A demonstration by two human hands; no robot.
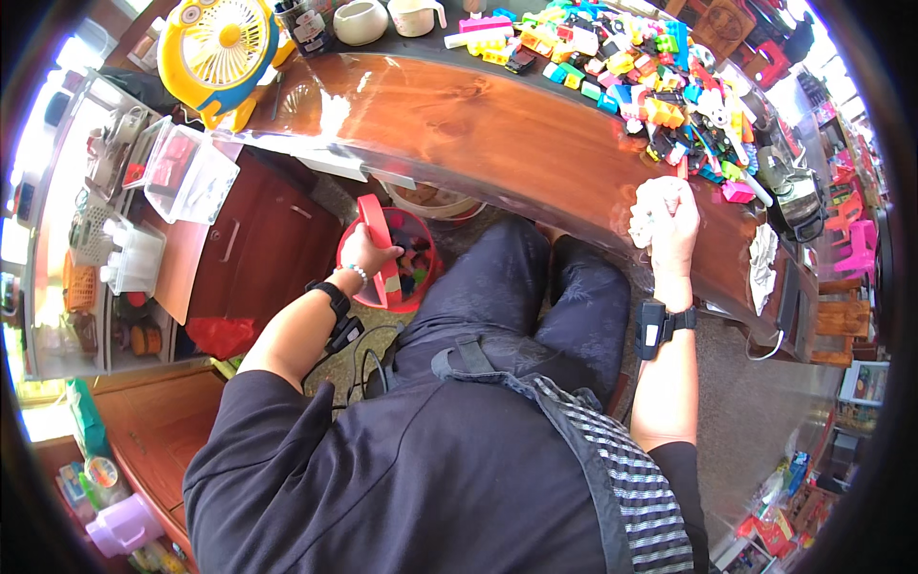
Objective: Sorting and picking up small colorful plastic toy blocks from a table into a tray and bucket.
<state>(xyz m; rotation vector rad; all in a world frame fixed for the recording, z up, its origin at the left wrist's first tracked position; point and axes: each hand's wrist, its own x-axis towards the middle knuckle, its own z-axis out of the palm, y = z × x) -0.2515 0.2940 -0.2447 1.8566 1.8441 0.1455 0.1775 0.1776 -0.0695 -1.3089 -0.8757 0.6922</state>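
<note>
My left hand [364,252] grips the wide red handle [372,213] of a red plastic bucket [432,283] on the floor, left of my knees. Small coloured pieces [412,262] lie inside the bucket, partly hidden by the handle. Over the right part of the wooden desk [445,122], my right hand [678,219] is closed around a crumpled white cloth or tissue [642,215]. Just beyond that hand, a large heap of toy building bricks [645,72] spreads across the back right of the desk.
A yellow and blue fan [215,43] stands at the desk's left end, near a white pot [360,23] and a cup [414,16]. Another crumpled white cloth [762,265] lies at the right end. Drawers [265,237] flank the bucket; cables [362,359] hang beside my left hip.
</note>
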